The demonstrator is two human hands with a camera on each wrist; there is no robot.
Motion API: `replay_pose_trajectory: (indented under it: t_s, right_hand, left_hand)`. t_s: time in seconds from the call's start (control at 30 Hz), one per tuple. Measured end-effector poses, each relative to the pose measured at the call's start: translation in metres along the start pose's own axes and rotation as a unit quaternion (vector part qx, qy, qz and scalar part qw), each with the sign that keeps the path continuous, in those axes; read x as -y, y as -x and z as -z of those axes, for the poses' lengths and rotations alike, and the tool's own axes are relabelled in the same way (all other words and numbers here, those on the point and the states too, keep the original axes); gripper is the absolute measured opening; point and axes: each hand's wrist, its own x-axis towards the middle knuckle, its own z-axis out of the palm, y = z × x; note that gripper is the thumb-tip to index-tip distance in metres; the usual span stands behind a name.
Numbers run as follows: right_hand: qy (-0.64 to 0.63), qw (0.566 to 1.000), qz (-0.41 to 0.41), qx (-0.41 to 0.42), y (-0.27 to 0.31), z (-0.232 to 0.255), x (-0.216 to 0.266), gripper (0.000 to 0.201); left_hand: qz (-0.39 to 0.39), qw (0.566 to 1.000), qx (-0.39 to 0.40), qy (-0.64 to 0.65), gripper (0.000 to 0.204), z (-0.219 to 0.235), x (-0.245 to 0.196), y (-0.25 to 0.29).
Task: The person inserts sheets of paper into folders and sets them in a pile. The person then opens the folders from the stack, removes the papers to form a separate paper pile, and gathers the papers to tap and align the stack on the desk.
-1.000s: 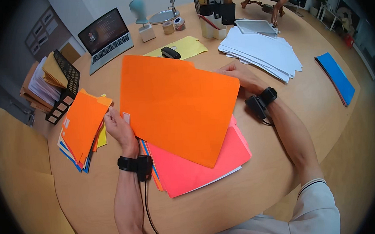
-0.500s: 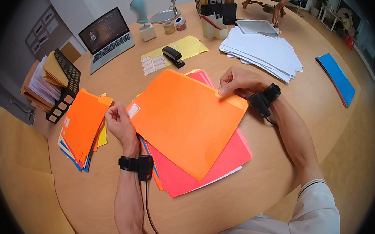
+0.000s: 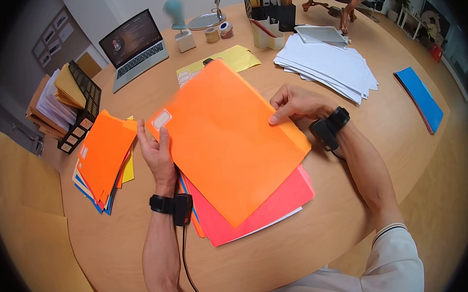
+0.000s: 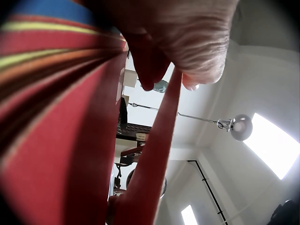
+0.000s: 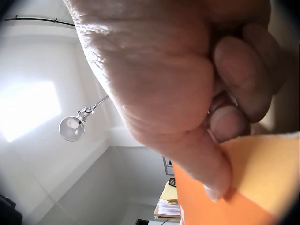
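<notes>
An orange file folder [image 3: 234,146], a small white label [image 3: 161,119] near its left corner, is held up at a slant over a pile topped by a pinkish-red folder [image 3: 288,196]. My right hand [image 3: 301,104] pinches its right edge, thumb on the front face; the right wrist view shows that thumb pressed on the orange sheet [image 5: 201,206]. At the left edge, my left hand [image 3: 157,158] has its fingers straight and its thumb raised against the folder, just below the label. From below, the left wrist view shows layered folder edges [image 4: 56,61] beside the hand.
Left of the pile lies a fanned stack of folders [image 3: 106,154], orange on top. Behind are a yellow label sheet [image 3: 239,60], a laptop [image 3: 137,50] and a pen holder [image 3: 267,37]. White papers [image 3: 325,68] and a blue folder [image 3: 419,97] lie to the right.
The orange folder has been turned and tilted up, its label now facing me. My right thumb has come onto its front, and the left fingers have straightened from their earlier curl.
</notes>
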Motion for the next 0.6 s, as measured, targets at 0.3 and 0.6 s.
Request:
replay_pose_trajectory:
  t_s: [0.3, 0.6]
  right_hand:
    - [-0.08, 0.982, 0.013, -0.169, -0.004, -0.016, 0.02, 0.02]
    - [-0.14, 0.958, 0.085, -0.236, -0.013, -0.031, 0.018, 0.04]
  left_hand:
    - [0.02, 0.988, 0.139, -0.057, 0.047, 0.004, -0.002, 0.002]
    - [-0.02, 0.998, -0.012, -0.055, 0.015, 0.008, 0.016, -0.004]
